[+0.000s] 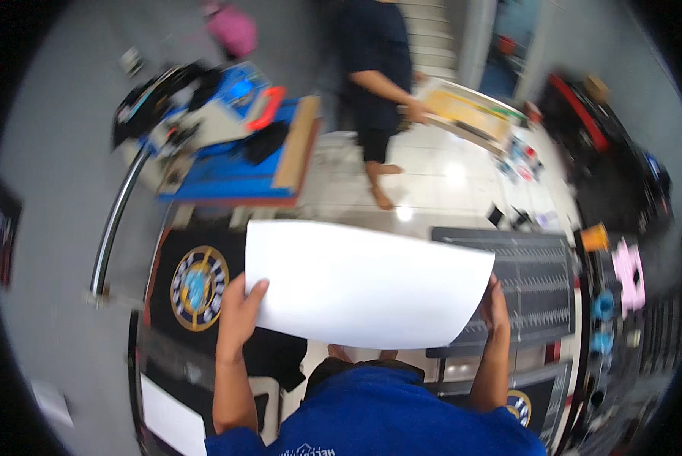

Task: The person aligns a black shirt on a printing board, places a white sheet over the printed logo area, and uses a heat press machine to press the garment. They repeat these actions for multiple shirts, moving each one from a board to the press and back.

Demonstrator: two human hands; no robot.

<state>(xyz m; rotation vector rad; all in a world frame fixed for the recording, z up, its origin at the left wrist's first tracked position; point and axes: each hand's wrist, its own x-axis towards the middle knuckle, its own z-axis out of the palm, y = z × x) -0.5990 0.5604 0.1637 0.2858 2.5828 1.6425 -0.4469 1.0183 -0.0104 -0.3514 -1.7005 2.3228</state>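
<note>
A large white sheet point(364, 281), slightly curved, is held up in front of my body. My left hand point(239, 313) grips its left edge, thumb on top and fingers hidden underneath. At the opposite edge my right hand point(498, 305) is closed on the sheet, its fingers partly behind it. Left of my left hand lies a black cloth with a round gold, white and blue print point(199, 289), probably a garment. A dark board with pale ruled markings point(535, 285) lies beside my right hand, partly covered by the sheet.
A co-worker point(379, 83) stands ahead, holding a framed screen with a yellowish face point(470, 110). A blue-topped bench point(227, 178) with a red-handled tool stands far left, near a metal rail point(117, 220). Another white sheet point(172, 416) lies lower left. Cluttered shelving point(622, 281) lines the right.
</note>
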